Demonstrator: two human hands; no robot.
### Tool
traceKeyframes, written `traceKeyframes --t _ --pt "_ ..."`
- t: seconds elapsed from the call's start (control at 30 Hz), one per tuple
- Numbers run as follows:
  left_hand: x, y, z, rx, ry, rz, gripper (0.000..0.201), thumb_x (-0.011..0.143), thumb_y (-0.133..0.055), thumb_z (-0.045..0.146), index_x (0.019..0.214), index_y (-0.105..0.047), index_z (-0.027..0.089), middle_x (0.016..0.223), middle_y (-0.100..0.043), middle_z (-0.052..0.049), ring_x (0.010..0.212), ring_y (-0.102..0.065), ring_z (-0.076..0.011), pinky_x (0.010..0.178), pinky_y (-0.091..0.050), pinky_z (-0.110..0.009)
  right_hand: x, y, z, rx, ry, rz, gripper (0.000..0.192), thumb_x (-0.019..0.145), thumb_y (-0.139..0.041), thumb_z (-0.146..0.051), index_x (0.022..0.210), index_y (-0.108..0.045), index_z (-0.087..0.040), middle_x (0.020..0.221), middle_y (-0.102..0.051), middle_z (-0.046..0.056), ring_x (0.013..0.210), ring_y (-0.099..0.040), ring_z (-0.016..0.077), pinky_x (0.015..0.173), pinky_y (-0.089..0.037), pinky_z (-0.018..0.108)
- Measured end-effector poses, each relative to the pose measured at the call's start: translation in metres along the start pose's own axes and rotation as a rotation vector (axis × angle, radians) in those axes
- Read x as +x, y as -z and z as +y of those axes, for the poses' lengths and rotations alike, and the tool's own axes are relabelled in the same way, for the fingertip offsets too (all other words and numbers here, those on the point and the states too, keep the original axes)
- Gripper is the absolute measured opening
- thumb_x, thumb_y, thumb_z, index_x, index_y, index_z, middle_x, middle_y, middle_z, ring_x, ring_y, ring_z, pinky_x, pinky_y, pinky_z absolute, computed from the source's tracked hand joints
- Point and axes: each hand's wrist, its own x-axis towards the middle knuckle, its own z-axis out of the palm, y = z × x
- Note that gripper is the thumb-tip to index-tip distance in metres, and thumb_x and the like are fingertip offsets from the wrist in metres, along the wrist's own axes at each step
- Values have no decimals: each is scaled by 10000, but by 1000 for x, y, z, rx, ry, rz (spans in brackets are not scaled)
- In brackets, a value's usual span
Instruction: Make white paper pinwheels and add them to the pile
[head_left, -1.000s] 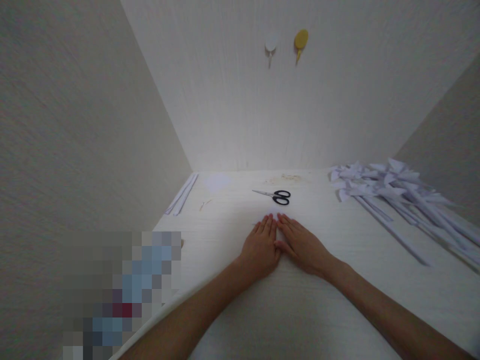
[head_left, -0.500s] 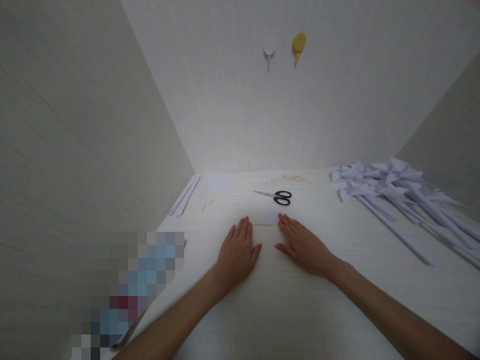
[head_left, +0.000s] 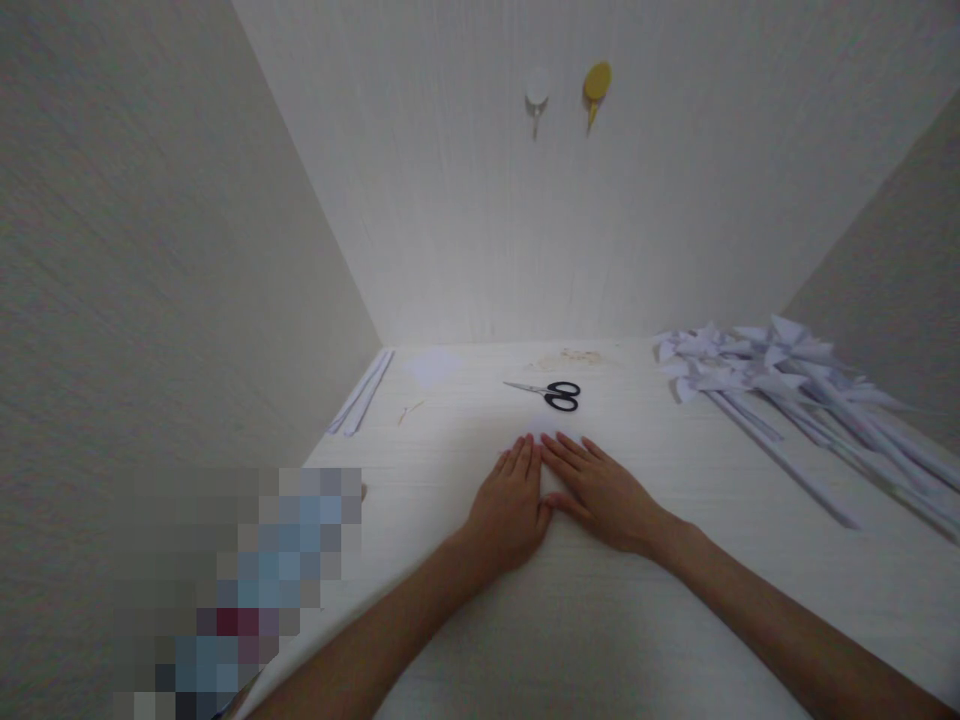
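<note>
Writing: none legible that we can find. Left hand (head_left: 511, 500) and right hand (head_left: 600, 490) lie flat, fingers straight, thumbs touching, pressing a white paper (head_left: 546, 438) barely showing past our fingertips. Scissors (head_left: 553, 392) sit just beyond the fingertips; paper pinwheels (head_left: 765, 375) well off to the right.

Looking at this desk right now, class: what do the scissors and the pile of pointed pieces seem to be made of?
Scissors: thin grey blades, probably metal; glossy black loops, likely plastic. Pile of pointed pieces: matte white with sharp creases, apparently folded paper.
</note>
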Motion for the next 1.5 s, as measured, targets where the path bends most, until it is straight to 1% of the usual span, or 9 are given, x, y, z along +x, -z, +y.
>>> traceKeyframes --t 0.17,0.43,0.77,0.87,1.03,1.17,1.27,1.4,1.5 --pt "0 5 1 -3 6 -23 566 829 -269 356 1267 -269 -1 1358 -238 -197 1265 -182 -249 1031 -213 -366 -9 2 5 -24 -12 9 566 844 -231 -483 1301 -292 -155 1350 -315 51 1242 -272 216 1002 -261 442" --pt "-1 5 0 0 8 -29 559 832 -260 349 1270 -253 2 1366 -219 -198 1268 -180 -243 1032 -208 -356 -38 6 32 -79 -89 10 515 856 -232 -447 1289 -317 -181 1355 -309 20 1245 -267 210 1003 -254 447" --pt "-3 3 1 13 15 5 534 838 -258 341 1271 -261 29 1360 -245 -189 1267 -192 -237 1028 -215 -375 -42 3 26 -77 -174 22 556 837 -245 -487 1294 -310 -176 1357 -301 24 1249 -255 224 987 -281 444" --pt "1 1 7 8 10 22 518 843 -248 347 1276 -271 65 1364 -242 -181 1266 -192 -245 1021 -219 -378 -42 2 27 -67 -171 20 539 839 -253 -475 1292 -314 -190 1356 -303 21 1248 -257 223 983 -284 448" --pt "18 -6 27 -6 -10 43 503 843 -252 366 1277 -277 111 1361 -245 -185 1266 -193 -254 1008 -229 -387 -44 -1 31 -82 -150 43 463 857 -249 -287 1316 -251 -226 1366 -287 -7 1253 -251 188 982 -289 435" --pt "26 -8 36 -9 -21 54 533 841 -242 391 1269 -287 76 1354 -253 -198 1264 -198 -258 1015 -217 -378 -45 -3 33 -97 -142 55 485 845 -268 -265 1326 -216 -239 1369 -280 -9 1249 -262 189 973 -301 435" --pt "23 -6 30 -4 -32 32 523 846 -218 386 1262 -299 78 1359 -264 -168 1261 -217 -234 1019 -218 -374 -45 -2 32 -110 -137 49 474 848 -265 -281 1319 -240 -235 1364 -291 -6 1247 -266 194 971 -303 438" --pt "9 0 15 15 -10 20 498 855 -201 351 1257 -305 76 1362 -270 -144 1259 -228 -211 1024 -218 -373 -45 1 30 -114 -151 33 458 856 -241 -289 1303 -287 -204 1365 -289 -7 1250 -258 195 978 -296 434" --pt "-3 5 2 35 23 7 491 854 -212 339 1257 -303 75 1361 -274 -139 1260 -228 -202 1023 -228 -373 -45 2 29 -104 -163 27 459 857 -235 -293 1304 -286 -198 1363 -294 -5 1247 -265 189 981 -293 431"
